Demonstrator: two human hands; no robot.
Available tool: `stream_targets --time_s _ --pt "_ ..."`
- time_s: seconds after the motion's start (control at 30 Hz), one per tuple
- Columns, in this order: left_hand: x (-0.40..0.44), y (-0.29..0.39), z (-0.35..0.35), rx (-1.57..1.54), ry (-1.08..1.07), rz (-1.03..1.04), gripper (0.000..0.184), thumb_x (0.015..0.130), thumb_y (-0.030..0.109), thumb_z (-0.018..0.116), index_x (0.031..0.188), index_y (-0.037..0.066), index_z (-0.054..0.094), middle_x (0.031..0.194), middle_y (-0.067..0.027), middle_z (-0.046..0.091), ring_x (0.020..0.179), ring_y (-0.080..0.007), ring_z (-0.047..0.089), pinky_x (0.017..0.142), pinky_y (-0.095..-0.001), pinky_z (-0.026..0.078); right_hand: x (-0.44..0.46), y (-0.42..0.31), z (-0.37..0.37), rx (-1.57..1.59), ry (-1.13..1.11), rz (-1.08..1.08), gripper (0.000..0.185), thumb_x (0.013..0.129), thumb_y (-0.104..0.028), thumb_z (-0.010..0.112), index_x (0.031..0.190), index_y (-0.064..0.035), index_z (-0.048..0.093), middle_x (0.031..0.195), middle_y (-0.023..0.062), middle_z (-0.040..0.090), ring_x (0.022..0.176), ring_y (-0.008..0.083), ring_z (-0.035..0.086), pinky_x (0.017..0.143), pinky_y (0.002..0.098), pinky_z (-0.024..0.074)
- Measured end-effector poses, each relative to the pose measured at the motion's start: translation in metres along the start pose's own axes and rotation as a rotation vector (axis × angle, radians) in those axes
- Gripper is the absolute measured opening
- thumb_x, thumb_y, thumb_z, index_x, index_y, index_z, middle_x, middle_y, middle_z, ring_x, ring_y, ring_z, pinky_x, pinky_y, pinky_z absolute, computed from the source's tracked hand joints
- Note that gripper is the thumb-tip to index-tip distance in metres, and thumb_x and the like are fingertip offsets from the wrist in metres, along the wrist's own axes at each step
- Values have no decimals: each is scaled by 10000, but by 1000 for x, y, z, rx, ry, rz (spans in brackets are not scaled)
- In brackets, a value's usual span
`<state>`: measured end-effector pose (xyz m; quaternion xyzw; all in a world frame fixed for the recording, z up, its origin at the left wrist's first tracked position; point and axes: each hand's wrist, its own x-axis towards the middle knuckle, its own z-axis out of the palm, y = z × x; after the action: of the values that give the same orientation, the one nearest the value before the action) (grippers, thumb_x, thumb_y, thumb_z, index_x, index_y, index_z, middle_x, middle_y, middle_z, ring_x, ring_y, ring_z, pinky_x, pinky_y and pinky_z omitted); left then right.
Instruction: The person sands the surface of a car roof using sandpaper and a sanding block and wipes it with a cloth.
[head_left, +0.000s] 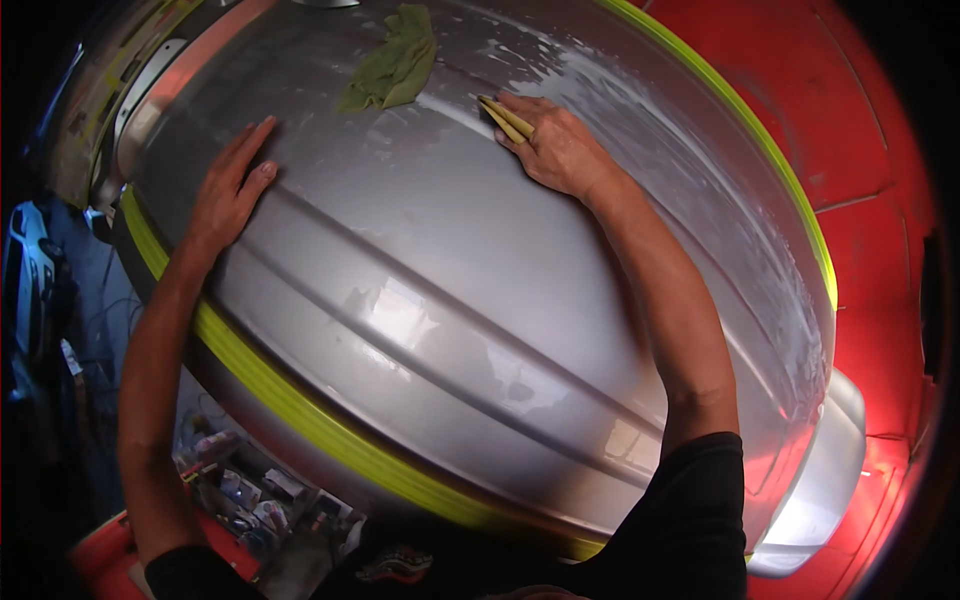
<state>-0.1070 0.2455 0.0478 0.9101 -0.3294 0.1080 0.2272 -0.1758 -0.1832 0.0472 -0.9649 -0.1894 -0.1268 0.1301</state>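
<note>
A large silver panel (420, 220) with long ridges fills the middle, edged with yellow-green tape (330, 435). My right hand (555, 145) is closed around a folded yellowish pad (508, 120) and presses it near the panel's upper middle. Whitish, wet-looking smears lie on the surface beyond that hand. My left hand (232, 190) rests on the panel's left part, fingers stretched out, with nothing in it. Between the two hands and farther up lies a crumpled green cloth (393, 62), touched by neither.
Red surfaces (860, 130) stand on the right. Below the panel's lower left edge are assorted small items (250, 500) beside a red surface (110, 560). A silver rounded part (825, 480) adjoins the panel at the lower right.
</note>
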Motion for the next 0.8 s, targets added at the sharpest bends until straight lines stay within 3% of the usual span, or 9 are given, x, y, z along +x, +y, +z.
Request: stream_targets --time_s 0.2,0.3,0.43,0.53,0.7,0.8 --pt "0 0 2 5 16 -19 533 986 328 574 1482 169 461 1455 -235 484 1390 -394 411 1148 -448 317 -98 9 -50 -11 -41 63 361 944 -156 608 1282 -35 641 1402 139 567 1282 334 537 1102 402 435" --pt "2 1 0 49 4 -6 537 984 327 578 1484 170 457 1452 -241 483 1387 -395 414 1145 -449 320 -88 2 -44 1 -40 89 366 935 -140 609 1284 -32 639 1395 157 568 1272 337 546 1103 406 433" --pt "1 -1 1 39 -21 -21 525 996 270 546 1493 141 440 1495 -166 468 1428 -354 375 1170 -428 287 -6 -17 2 16 40 -26 375 930 -164 619 1276 -20 637 1366 195 580 1276 343 539 1094 395 439" --pt "0 -1 0 39 -28 11 525 996 272 545 1493 139 439 1496 -166 467 1428 -357 373 1170 -429 285 2 -19 1 14 52 -79 379 933 -177 617 1280 -25 635 1385 179 568 1277 339 537 1090 390 441" --pt "1 1 1 15 -27 -10 528 999 288 537 1495 138 436 1503 -162 462 1429 -365 367 1170 -433 281 -118 6 -60 -36 -84 97 396 929 -159 639 1312 -56 623 1421 139 549 1334 294 505 1135 385 416" --pt "1 -3 2 40 -22 -10 530 999 296 538 1495 139 436 1504 -155 463 1431 -366 366 1170 -433 280 -119 2 -54 -36 -45 107 400 928 -161 644 1314 -58 621 1420 142 549 1339 299 500 1140 399 409"
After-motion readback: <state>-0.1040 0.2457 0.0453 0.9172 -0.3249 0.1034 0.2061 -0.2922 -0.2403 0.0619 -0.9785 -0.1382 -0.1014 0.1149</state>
